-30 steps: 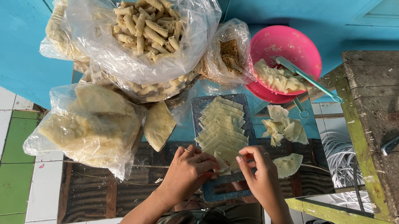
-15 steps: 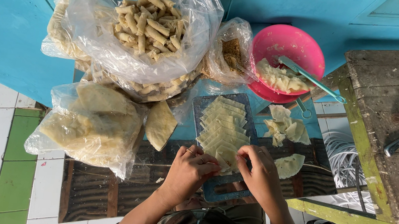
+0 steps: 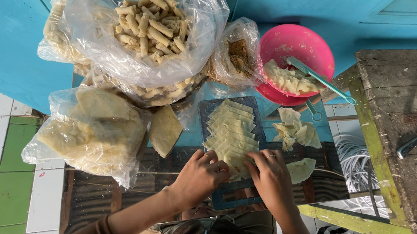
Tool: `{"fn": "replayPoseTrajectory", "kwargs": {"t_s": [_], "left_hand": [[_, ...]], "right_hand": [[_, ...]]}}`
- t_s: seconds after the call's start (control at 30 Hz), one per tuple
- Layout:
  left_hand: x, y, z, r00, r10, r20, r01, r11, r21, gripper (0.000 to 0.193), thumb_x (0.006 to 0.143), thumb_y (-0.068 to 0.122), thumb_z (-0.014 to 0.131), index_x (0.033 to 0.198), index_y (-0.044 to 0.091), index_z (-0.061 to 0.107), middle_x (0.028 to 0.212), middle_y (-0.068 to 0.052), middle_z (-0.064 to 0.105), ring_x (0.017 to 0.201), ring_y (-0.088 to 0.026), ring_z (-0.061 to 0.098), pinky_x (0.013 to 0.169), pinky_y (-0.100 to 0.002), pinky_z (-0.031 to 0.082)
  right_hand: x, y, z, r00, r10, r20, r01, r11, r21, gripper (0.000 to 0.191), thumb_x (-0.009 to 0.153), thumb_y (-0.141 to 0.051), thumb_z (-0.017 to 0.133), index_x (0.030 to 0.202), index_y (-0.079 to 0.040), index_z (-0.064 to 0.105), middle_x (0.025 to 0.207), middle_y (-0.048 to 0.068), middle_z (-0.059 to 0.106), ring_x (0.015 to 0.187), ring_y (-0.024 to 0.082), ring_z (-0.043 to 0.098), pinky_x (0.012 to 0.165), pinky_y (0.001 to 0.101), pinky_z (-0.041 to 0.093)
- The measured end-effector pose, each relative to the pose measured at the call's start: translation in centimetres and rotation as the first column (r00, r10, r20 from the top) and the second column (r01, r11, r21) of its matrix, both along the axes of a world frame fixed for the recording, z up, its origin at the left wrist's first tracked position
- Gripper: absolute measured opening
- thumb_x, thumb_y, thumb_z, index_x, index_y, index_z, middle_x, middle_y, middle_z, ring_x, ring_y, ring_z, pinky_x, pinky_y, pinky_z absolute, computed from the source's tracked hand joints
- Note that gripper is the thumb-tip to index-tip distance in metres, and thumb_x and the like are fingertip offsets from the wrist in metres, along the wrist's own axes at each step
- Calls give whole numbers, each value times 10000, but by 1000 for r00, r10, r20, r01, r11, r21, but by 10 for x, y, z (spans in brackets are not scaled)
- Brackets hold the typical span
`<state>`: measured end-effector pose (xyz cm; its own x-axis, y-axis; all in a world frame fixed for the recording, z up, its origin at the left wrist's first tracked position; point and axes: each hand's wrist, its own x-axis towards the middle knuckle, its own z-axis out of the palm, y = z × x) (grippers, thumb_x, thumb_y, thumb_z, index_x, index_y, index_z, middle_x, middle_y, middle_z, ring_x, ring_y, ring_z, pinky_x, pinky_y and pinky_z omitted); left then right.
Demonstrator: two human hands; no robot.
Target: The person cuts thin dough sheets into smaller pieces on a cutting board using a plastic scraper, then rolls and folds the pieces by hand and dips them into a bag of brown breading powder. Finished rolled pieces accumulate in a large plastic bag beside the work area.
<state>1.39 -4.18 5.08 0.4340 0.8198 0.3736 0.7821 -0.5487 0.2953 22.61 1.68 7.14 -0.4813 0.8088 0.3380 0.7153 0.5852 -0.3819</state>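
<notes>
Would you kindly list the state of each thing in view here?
Left hand: fingers curled on the pale wrapper row.
Right hand: resting on the same row.
Wrapper row: overlapped on a dark tray.
Big bag of rolls: open, full.
Pink bowl: holds filling and a spoon.

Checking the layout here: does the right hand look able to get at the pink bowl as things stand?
Probably yes. The right hand rests at the near end of the wrapper stack, and only flat loose wrappers lie between it and the pink bowl.

You see thin, matt, pale dough sheets point(image 3: 230, 134) on a dark board, glossy crinkled clear plastic bags point(image 3: 139, 24), a smooth pink plastic bowl point(image 3: 296, 45), and a rough weathered wooden bench point(image 3: 415, 98).
</notes>
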Motion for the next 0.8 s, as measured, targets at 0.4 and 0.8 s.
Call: {"fn": "replayPoseTrajectory", "kwargs": {"t_s": [0.4, 0.8], "left_hand": [[-13, 10, 2, 975, -133, 180, 135, 991, 0, 116, 825, 203, 772, 938, 177, 770, 1024, 53, 727, 1006, -213, 618, 910, -384, 445], [-20, 7, -2, 980, -133, 145, 128, 991, 45, 177, 835, 211, 748, 1007, 189, 786, 1094, 81, 743, 1017, -197, 617, 895, -362, 433]], "right_hand": [[2, -2, 3, 996, -69, 54, 69, 998, 7, 185, 810, -154, 801, 938, -71, 698, 870, 63, 648, 882, 306, 600, 763, 437, 496], [-1, -6, 8, 997, -33, -64, 31, 999, -31, 147, 808, -79, 775, 880, -78, 647, 861, 52, 651, 854, 292, 606, 731, 418, 495]]}}
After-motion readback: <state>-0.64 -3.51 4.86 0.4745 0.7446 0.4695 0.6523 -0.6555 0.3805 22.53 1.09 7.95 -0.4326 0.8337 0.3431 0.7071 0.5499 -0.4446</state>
